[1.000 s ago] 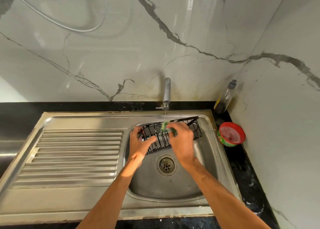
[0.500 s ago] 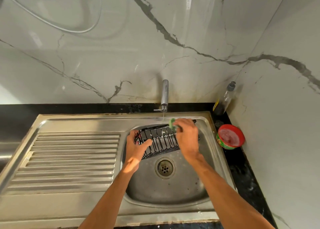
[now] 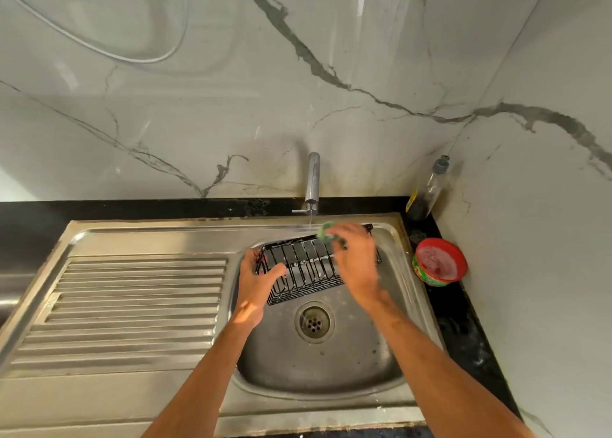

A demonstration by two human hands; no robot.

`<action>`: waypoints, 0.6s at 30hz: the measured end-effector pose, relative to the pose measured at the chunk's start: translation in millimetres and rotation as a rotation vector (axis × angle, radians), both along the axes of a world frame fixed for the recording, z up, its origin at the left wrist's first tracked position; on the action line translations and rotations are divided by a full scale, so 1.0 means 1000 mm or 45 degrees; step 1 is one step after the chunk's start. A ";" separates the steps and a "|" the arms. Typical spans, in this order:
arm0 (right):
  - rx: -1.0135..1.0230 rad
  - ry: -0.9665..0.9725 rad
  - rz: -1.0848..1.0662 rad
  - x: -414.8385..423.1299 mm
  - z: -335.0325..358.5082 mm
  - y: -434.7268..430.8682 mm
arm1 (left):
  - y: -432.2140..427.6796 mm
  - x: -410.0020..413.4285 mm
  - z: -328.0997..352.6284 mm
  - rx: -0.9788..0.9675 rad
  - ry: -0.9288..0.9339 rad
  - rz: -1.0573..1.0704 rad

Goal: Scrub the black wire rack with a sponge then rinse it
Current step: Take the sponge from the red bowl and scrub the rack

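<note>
The black wire rack is a shallow basket of thin, glossy bars. It lies tilted in the back half of the sink bowl, above the drain. The left hand grips its left end. The right hand pinches a green sponge at the rack's back edge, beside a thin stream from the tap. A ribbed draining board fills the sink's left side. A bottle and a red tub stand at the black counter's back right corner, against veined white walls.

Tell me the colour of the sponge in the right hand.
Green, seen in the head view: the sponge peeks out above the right hand.
</note>
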State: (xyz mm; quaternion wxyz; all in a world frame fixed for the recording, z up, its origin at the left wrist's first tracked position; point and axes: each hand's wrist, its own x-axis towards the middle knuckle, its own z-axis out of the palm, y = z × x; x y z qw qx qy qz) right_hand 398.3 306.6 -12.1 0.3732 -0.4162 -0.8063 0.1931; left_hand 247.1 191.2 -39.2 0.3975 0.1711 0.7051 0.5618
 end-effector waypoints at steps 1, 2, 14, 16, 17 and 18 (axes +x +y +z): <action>0.036 -0.056 0.147 -0.009 -0.002 -0.010 | 0.001 0.000 -0.002 0.009 -0.003 -0.002; 0.087 -0.101 0.244 -0.011 -0.005 -0.014 | 0.002 0.000 -0.002 0.014 -0.005 -0.009; 0.047 -0.083 0.173 -0.004 -0.008 0.001 | -0.002 -0.008 0.002 -0.025 -0.035 0.077; -0.082 -0.021 -0.125 0.020 -0.008 0.027 | -0.004 -0.013 0.000 -0.036 -0.027 0.076; -0.127 -0.010 -0.216 0.028 -0.008 0.035 | -0.006 -0.015 -0.002 -0.040 -0.027 0.086; -0.139 -0.032 -0.220 0.028 -0.008 0.036 | -0.007 -0.017 -0.004 -0.042 -0.028 0.093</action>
